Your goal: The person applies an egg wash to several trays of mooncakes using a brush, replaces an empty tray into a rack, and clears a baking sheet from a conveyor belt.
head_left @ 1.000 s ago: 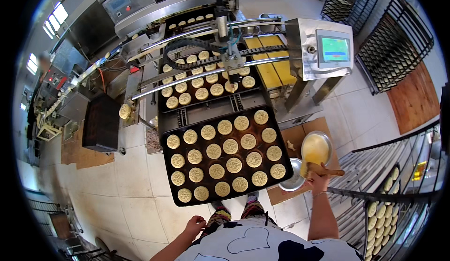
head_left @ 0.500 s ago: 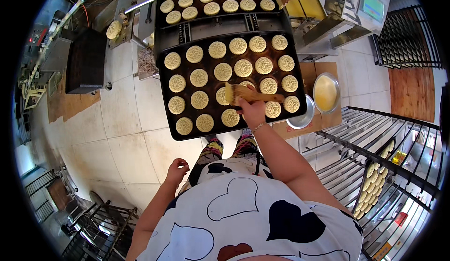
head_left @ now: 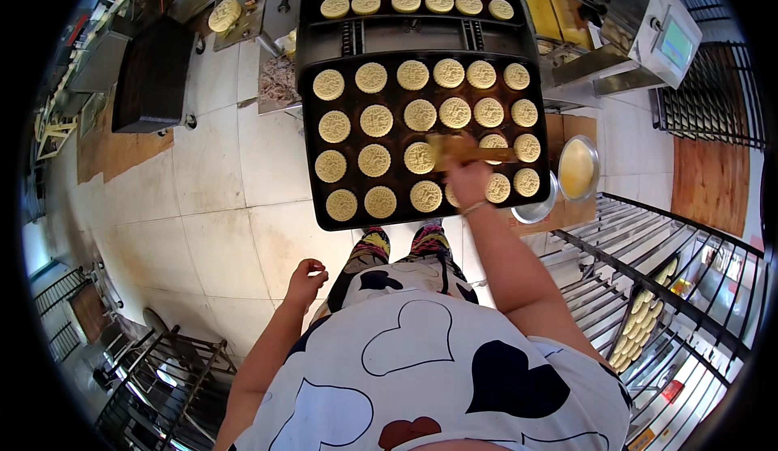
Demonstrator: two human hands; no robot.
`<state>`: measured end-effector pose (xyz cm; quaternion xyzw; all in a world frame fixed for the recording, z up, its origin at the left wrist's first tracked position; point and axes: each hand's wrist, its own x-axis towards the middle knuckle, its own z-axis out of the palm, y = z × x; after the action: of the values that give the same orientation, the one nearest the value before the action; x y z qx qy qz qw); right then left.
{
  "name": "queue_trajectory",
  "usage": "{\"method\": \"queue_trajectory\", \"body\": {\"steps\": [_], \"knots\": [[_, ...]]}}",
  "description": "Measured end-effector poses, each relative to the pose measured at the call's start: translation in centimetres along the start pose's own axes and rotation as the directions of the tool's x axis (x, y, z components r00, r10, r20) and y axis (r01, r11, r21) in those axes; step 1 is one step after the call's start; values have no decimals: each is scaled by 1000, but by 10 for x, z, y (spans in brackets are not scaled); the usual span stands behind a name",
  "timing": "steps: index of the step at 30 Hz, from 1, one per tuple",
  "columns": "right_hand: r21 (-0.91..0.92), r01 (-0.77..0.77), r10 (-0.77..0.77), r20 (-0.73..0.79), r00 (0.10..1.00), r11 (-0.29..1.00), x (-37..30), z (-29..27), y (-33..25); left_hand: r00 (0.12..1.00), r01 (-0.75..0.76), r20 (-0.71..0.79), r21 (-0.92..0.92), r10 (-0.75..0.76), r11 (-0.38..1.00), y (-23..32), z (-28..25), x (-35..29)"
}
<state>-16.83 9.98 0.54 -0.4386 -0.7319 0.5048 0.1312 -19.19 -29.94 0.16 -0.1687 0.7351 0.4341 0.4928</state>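
My right hand [head_left: 470, 182] is wrapped round the handle of a wide wooden pastry brush [head_left: 486, 154], slightly blurred by motion. Its pale bristles are at the right edge of a round stamped pastry [head_left: 419, 158] in the third row. The brush and hand partly hide pastries beside and below it. Rows of these pale yellow rounds with raised patterns lie on a dark baking tray [head_left: 361, 225]. Off the tray's near side, my left hand [head_left: 306, 281] hangs over the floor, its fingers loosely curled with nothing in them.
Right of the tray stand a metal bowl of yellow liquid [head_left: 578, 169] and another metal bowl [head_left: 536, 205], partly hidden. A second tray of pastries [head_left: 405, 21] is beyond, under a metal bar. A black rack [head_left: 640, 244] stands at right, a dark wheeled bin [head_left: 152, 78] at left.
The brush in my right hand has moved a little to the right across the tray. The whole scene has shifted rightward in view; my left hand stays low and curled.
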Motion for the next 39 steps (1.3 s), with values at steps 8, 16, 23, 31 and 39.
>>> {"method": "queue_trajectory", "body": {"steps": [8,16,23,31,39], "knots": [[-201,51,-42,49,998,978,-23,76,-24,979,-192,-28,194,201,962,27,-8,6],[-197,-58,-35,-437,899,979,39,-61,59,972,-235,23,144,234,961,38,-20,19],[-226,136,-28,423,906,965,-118,87,-2,969,-246,71,223,236,943,42,-9,17],[-418,-20,-123,-312,942,908,-46,-91,68,984,-180,48,260,174,949,28,-11,4],[-59,65,-57,133,989,996,-90,-20,28,973,-229,54,294,224,928,38,7,8]]}}
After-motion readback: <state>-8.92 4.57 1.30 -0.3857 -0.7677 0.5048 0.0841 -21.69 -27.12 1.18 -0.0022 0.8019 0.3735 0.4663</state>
